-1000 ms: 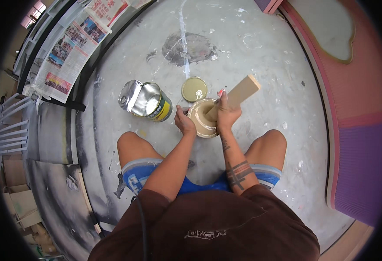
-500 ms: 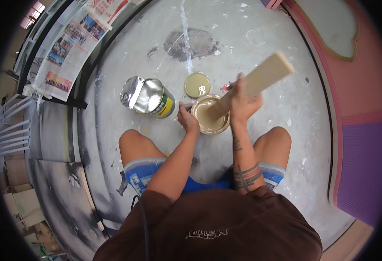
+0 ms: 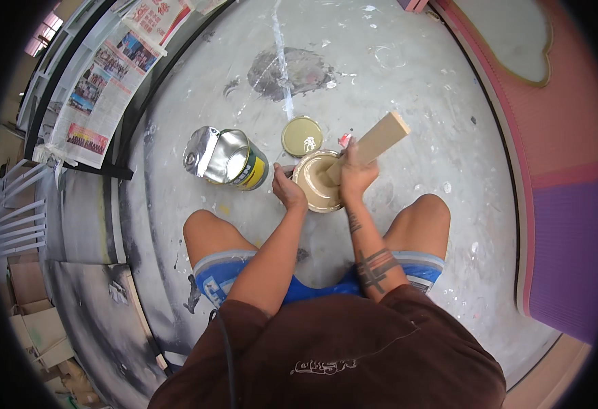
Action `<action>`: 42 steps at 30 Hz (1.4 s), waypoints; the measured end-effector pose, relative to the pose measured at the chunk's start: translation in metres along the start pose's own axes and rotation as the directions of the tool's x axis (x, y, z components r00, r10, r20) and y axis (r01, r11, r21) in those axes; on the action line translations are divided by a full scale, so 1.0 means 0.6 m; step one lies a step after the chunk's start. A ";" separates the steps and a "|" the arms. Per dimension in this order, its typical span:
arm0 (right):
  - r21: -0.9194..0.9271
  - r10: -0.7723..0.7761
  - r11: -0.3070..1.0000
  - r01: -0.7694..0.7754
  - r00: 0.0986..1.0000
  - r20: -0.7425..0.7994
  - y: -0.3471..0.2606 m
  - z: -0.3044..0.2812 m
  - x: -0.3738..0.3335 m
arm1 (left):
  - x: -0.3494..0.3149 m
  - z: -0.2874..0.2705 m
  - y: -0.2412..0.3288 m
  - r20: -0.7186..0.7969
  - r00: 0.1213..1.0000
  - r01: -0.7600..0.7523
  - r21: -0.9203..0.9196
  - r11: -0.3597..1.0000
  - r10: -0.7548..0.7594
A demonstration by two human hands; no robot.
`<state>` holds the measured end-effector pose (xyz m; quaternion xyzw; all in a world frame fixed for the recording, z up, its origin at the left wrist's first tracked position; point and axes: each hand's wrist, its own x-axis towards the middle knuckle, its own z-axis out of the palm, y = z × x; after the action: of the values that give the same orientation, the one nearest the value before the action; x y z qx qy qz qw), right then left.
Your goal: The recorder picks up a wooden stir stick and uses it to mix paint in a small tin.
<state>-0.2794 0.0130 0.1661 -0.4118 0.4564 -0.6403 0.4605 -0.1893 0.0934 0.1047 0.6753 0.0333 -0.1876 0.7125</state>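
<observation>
Between my knees stands a round paint can (image 3: 299,198) with beige paint (image 3: 312,176) in it. My right hand (image 3: 357,176) is wrapped round a flat wooden stick (image 3: 385,140), whose lower end dips into the paint while its top leans up to the right. My left hand (image 3: 290,188) grips the can at its left side; the fingertips are partly hidden against the wall. Just beyond the can lies a gold-coloured round lid (image 3: 302,136). Left of my left hand stands an opened tin (image 3: 250,172) with a yellow and dark label, its shiny metal top (image 3: 202,151) bent back.
A small red and white scrap (image 3: 344,140) lies past my right hand. Newspaper sheets (image 3: 108,88) hang over a dark-edged frame at the far left. A pink and purple panel (image 3: 561,252) borders the right side. The grey floor (image 3: 408,88) has paint spots.
My right hand and the wooden stick have swung left and lower, so the stick's top is nearer the can. My left hand stays on the can. The whole view has shifted slightly.
</observation>
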 end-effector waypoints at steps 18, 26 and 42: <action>0.020 0.001 1.000 -0.001 0.999 0.037 -0.077 0.004 0.027 | -0.007 0.001 0.014 -0.013 1.000 0.006 -0.048 0.999 -0.007; 0.093 0.091 0.991 -0.094 0.995 0.037 -0.167 0.020 0.024 | 0.008 -0.006 0.009 -0.024 0.999 -0.034 -0.019 0.999 0.033; -0.143 0.016 0.990 -0.003 0.995 0.094 0.001 0.011 -0.025 | -0.001 -0.008 0.004 0.015 0.996 0.084 -0.075 0.994 -0.083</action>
<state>-0.2695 0.0260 0.1653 -0.4715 0.4805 -0.5835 0.4543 -0.1879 0.0983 0.1067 0.6449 0.0642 -0.2199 0.7292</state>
